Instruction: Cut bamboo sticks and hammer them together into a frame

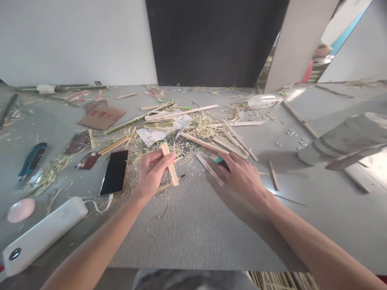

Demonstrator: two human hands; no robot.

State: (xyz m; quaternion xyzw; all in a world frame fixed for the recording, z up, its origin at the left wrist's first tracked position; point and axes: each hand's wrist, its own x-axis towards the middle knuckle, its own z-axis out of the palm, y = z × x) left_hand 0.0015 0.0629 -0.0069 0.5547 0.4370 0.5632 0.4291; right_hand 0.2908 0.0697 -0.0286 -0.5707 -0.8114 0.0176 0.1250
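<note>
Wooden strip [170,166]: short, pale, flat, held off to the left of centre above the counter [187,233], tilted, upper end leaning left. Left hand [153,171]: gripping the strip between thumb and fingers, both ends of the piece exposed. Right hand [243,173]: fingers curled down over a dark object with a teal part [223,162]; mostly covered, so cannot tell whether it is gripped firmly or only touched. Beside those fingers, the long handle of a hammer-like tool [199,141]; not wielded. Progress, as judged: strip already separated as a short, straight-sided length; abundant shavings [203,119] beyond the hands suggest much cutting or scraping already done on the material here. Outstanding: strip stands alone, joined to nothing; whether its faces and ends are finished cannot be told at this detail. A flat strip [210,169] lies loose between the hands, and longer split pieces [184,113] lie farther back, also unjoined. Estimate: mid-work, no assembled piece identified.
</note>
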